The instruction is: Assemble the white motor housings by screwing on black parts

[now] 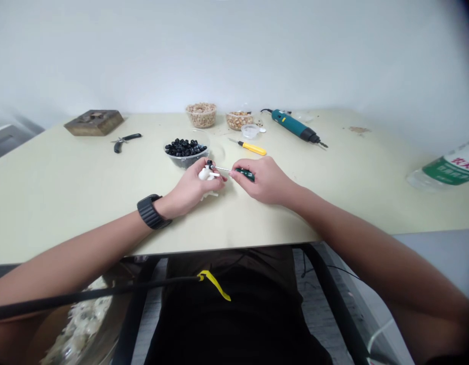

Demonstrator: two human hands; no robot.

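Note:
My left hand (189, 186), with a black watch on its wrist, is closed round a small white plastic part (206, 174) that has thin prongs. A little black piece (209, 163) sits at the top of that part, by my fingertips. In my right hand (267, 178) is a screwdriver (244, 174) with a dark green handle. Its thin metal shaft points left and its tip meets or nearly meets the black piece; the exact contact is too small to tell. Just behind my left hand stands a clear bowl (186, 161) of black plastic pieces (184, 147).
Behind are a tub of small tan pieces (201, 115), a tub of orange-brown pieces (239, 120), a yellow-handled tool (253, 148) and a teal power screwdriver (295, 126). Pliers (125, 141) and a wooden block (93, 123) lie left. A bottle (447, 167) is right.

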